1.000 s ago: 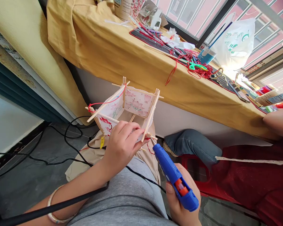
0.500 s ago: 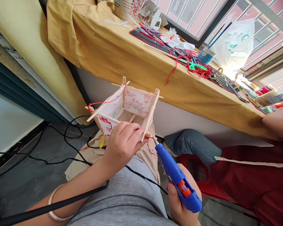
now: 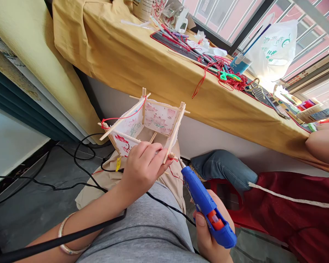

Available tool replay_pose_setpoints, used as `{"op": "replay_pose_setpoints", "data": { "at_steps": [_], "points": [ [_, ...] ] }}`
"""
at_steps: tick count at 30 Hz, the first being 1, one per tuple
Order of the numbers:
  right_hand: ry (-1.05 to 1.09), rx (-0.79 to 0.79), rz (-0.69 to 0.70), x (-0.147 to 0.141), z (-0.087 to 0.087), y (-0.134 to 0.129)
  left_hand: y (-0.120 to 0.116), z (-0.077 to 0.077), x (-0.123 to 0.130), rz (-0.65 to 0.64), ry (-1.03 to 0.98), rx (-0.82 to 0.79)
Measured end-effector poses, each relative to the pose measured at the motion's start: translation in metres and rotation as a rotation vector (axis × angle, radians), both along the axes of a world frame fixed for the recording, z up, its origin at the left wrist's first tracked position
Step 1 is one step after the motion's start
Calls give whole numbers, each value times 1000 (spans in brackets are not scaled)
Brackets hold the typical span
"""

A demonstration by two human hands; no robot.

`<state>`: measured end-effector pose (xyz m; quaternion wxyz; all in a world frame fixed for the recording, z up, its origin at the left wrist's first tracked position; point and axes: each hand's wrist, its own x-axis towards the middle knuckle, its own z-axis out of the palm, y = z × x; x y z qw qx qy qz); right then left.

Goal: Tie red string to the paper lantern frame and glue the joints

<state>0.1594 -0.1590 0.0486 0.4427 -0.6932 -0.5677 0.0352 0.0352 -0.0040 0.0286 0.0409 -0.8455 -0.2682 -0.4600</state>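
the left hand (image 3: 142,170) is closed on the lower side of a lantern frame (image 3: 175,129), its fingers (image 3: 150,153) curled over the near stick and paper. the frame is held up in front of the body, above the lap. it is made of thin wooden sticks crossed at the corners, with paper panels (image 3: 159,118) drawn with pink flowers. a red thread (image 3: 123,119) runs along its top. a bangle (image 3: 68,237) circles the left wrist.

the right hand (image 3: 211,233) grips a blue glue gun (image 3: 200,195) around its body. the gun's nozzle (image 3: 181,162) points up at the frame's near corner, just beside a stick end; whether they touch is hard to tell.

a black cord (image 3: 167,206) crosses the grey shirt (image 3: 142,226) between the hands. a yellow tag (image 3: 118,164) hangs just left of the left hand, over a beige cloth (image 3: 104,191).

ahead of the hands is a table with a mustard cloth (image 3: 126,62), holding a tangle of red thread (image 3: 230,75) and green scissors (image 3: 227,76). to the right of the right hand, a co-worker's arm (image 3: 325,144) lies at the table edge, with a denim knee (image 3: 224,170) and a red stool (image 3: 224,190) below it.
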Motion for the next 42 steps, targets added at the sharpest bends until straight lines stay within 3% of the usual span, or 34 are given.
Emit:
{"op": "replay_pose_setpoints", "data": {
  "at_steps": [24,42],
  "points": [
    [0,0,14,0,2,1,2,-6,3,-61,-77,-138],
    [23,-22,17,0,1,1,-1,-9,2,-47,-62,-116]
  ]
}}
